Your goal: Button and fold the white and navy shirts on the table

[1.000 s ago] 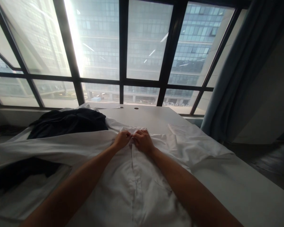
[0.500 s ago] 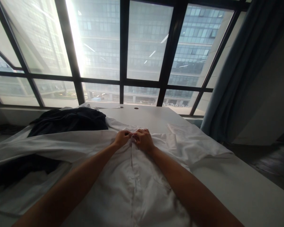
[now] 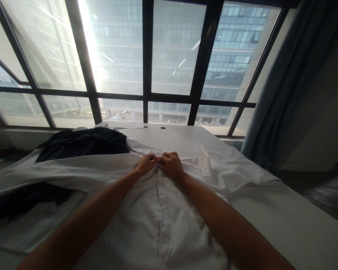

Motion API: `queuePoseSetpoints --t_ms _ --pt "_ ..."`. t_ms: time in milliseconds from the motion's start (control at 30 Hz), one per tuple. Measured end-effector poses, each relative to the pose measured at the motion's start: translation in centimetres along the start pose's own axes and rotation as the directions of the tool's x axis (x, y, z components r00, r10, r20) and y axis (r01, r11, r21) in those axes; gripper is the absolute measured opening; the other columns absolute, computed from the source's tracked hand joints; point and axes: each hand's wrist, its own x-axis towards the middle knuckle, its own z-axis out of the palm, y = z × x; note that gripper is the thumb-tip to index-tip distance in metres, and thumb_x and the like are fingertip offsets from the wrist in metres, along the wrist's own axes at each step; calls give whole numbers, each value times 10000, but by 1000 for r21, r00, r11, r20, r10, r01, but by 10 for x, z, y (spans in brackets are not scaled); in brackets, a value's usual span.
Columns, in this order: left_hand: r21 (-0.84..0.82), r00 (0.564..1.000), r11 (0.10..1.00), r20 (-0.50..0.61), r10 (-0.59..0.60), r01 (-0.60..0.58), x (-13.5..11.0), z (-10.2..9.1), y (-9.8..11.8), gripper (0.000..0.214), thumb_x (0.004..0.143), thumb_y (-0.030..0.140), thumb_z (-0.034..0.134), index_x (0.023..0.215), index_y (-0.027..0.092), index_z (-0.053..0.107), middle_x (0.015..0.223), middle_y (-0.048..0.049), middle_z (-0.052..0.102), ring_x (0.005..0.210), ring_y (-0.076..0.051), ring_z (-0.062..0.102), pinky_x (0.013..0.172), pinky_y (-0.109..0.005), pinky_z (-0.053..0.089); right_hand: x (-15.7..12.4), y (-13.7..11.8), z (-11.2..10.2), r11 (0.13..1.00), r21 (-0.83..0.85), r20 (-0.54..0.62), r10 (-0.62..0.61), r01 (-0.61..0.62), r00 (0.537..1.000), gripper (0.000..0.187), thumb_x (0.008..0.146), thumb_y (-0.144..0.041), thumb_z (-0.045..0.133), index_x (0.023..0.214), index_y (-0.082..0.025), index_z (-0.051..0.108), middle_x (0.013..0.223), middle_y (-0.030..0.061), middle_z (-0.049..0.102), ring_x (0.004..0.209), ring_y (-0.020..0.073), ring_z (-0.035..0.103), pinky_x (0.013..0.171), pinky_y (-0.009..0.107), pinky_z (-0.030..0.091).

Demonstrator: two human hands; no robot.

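A white button-up shirt (image 3: pixel 141 221) lies spread on the white table, its front placket running down the middle toward me and its sleeves out to both sides. My left hand (image 3: pixel 147 164) pinches the cloth at the collar end of the placket. Right beside it, my right hand (image 3: pixel 171 165) is closed on the same part of the shirt, thumb and fingers bunched together. The fingertips of both hands nearly meet. Whatever small part of the collar or button lies between them is hidden.
Dark clothing (image 3: pixel 87 142) is heaped at the left, with another dark piece (image 3: pixel 25 200) nearer me, partly under the white sleeve. The white table (image 3: pixel 287 213) reaches back to tall windows (image 3: pixel 171 48). A grey-blue curtain (image 3: pixel 273 90) hangs at the right.
Both hands stay at the collar with only slight finger movement. The view has shifted a little; the shirt lies as before.
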Motion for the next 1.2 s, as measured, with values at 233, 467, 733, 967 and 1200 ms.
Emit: queuePoseSetpoints --t_ms 233,467,733,967,1200 --pt "-89 996 994 63 68 -63 -3 -5 -1 345 774 434 529 600 146 606 564 18 540 588 -129 467 565 -246 338 -1 2 -2 1000 -12 54 -7 8 999 177 933 -239 572 993 -168 723 1023 88 704 963 206 617 942 355 346" --pt "-115 978 981 123 167 -153 -4 -4 -9 406 764 522 632 782 122 699 646 -7 598 586 -115 471 556 -229 371 -2 6 -1 993 90 44 73 -77 996 135 892 -174 603 937 -189 729 989 57 720 973 198 627 912 319 353" --pt "80 959 956 69 277 -282 -7 -2 -8 270 844 379 607 785 133 702 740 -30 638 628 -122 529 614 -232 418 -2 11 3 981 160 65 99 -108 993 123 869 -139 608 926 -180 709 975 52 724 973 193 625 908 310 342" --pt "310 934 881 96 345 -357 -9 -4 -4 155 861 284 597 823 191 714 806 -29 690 847 -186 604 865 -321 403 -2 10 2 986 110 88 117 -126 989 202 826 -82 562 929 -178 706 990 62 718 985 202 592 939 334 317" --pt "381 924 844 86 373 -377 -15 -7 5 122 882 255 596 869 226 714 928 -28 719 985 -217 590 931 -375 347 -1 9 0 997 10 87 75 -76 993 236 785 -82 551 924 -189 709 977 56 701 989 211 551 971 369 267"
